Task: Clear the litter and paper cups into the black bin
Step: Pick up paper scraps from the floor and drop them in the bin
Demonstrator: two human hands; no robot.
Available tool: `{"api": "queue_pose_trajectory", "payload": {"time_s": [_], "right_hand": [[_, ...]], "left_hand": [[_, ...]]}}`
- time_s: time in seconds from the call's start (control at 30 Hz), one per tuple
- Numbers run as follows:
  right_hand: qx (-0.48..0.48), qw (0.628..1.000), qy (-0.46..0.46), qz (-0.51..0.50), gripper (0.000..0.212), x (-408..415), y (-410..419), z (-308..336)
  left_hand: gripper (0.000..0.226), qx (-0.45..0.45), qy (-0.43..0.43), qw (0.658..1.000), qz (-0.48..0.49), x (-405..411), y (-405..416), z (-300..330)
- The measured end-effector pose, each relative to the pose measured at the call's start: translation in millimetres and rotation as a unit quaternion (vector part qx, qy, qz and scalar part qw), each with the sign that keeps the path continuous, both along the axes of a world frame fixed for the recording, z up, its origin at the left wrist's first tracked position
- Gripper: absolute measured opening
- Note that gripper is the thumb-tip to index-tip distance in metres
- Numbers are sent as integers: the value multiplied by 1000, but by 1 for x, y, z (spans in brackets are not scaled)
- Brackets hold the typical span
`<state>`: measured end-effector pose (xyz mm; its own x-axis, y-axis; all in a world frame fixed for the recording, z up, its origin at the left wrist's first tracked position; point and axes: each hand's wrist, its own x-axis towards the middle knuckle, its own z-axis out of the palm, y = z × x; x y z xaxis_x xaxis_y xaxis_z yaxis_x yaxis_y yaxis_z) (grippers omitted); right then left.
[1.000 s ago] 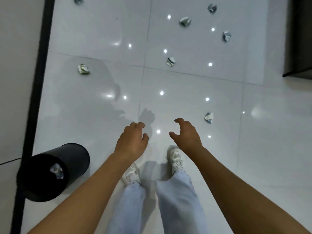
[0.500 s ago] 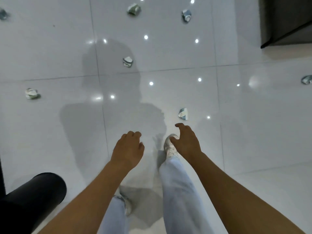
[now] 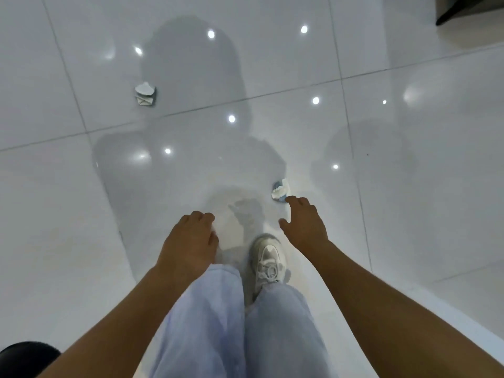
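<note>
At the floor's near-left corner only the dark rounded edge of the black bin (image 3: 26, 350) shows, so anything picked up will have to be carried back that way. Farther out on the left, just beyond a tile seam, lies a crumpled paper cup (image 3: 146, 94), well apart from both hands. The left hand (image 3: 188, 241) hangs palm-down over the white tiled floor (image 3: 54, 214) with its fingers loosely curled and nothing in them — idle, probably just balancing the forward lean. Between the arms are pale jeans (image 3: 231, 323) and a white sneaker (image 3: 268, 261) planted ahead. The right hand (image 3: 304, 225) stretches forward, fingers spread and slack, thumb out, holding nothing; its fingertips (image 3: 293, 199) sit just beside a second crushed cup (image 3: 280, 190) — the likely next pick. Whether they touch it I cannot tell.
</note>
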<state>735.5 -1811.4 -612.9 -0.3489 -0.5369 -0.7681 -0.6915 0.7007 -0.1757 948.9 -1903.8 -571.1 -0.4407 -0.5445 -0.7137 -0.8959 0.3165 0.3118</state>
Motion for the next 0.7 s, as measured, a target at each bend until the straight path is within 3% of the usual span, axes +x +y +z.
{"api": "queue_pose_trajectory", "payload": {"time_s": [0.4,0.53,0.7], "right_hand": [[-58,996,47,-56,65,-17,3,-215],[-93,990,80,-73,57,-12,10,-233],[-138,986,-10,-92,70,17,3,-197]], "left_hand": [[40,1,51,998,-39,-15,-27,-180],[37,56,45,996,48,-19,-35,-203],[32,138,59,970,193,-26,-36,-176]]}}
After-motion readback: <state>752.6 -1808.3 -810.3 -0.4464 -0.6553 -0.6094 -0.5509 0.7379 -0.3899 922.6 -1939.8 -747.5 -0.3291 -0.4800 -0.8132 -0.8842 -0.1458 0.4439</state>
